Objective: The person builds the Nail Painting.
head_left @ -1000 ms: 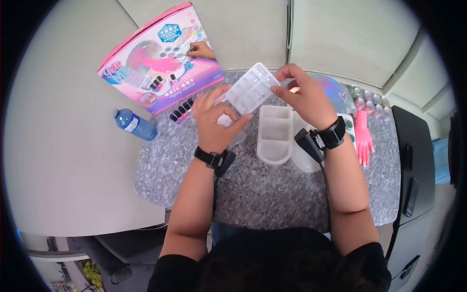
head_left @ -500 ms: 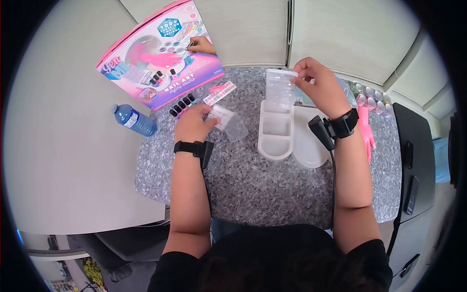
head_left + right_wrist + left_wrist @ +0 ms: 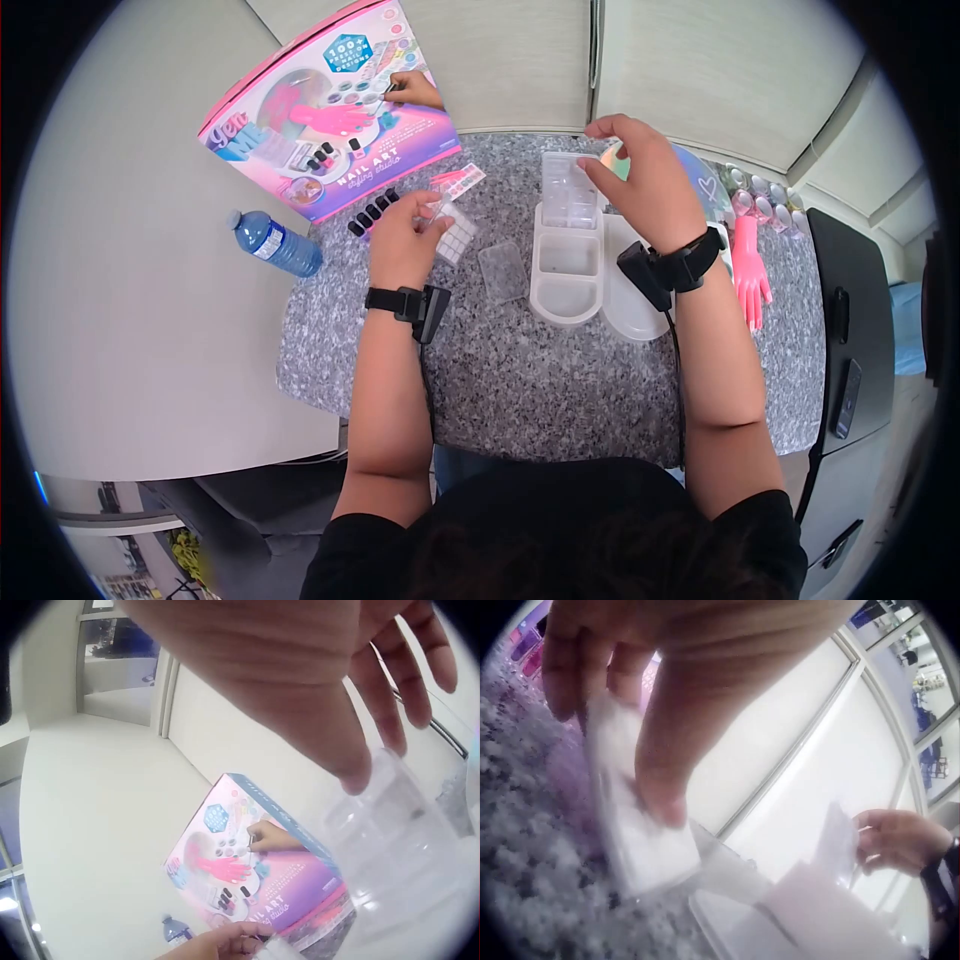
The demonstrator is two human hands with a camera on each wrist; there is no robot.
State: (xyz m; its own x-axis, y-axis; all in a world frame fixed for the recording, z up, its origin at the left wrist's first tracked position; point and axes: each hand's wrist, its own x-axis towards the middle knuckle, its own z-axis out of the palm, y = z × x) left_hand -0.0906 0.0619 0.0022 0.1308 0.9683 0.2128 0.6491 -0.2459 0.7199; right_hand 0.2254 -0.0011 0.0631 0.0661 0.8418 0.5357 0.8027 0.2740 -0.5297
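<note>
My right hand (image 3: pixel 655 190) pinches the top edge of a clear compartment box (image 3: pixel 570 190) between thumb and fingertips. The box stands tilted over the far end of a white divided tray (image 3: pixel 568 297); small moulded pockets show in it in the right wrist view. My left hand (image 3: pixel 403 240) holds a small white gridded case (image 3: pixel 456 238) close over the counter, thumb on one face and fingers behind, as the left wrist view shows. A clear, empty-looking plastic piece (image 3: pixel 502 273) lies between that case and the tray.
Nail polish bottles (image 3: pixel 373 214) and a printed strip (image 3: pixel 462 183) lie beyond my left hand. The nail art box (image 3: pixel 335 120) and a water bottle (image 3: pixel 275 246) stand left. A pink model hand (image 3: pixel 748 275) and several small pots (image 3: pixel 768 208) lie right.
The clear box has gone from between both hands to over the tray's far end, in my right hand. My left hand has let go of it and lifted the white case off the clear piece.
</note>
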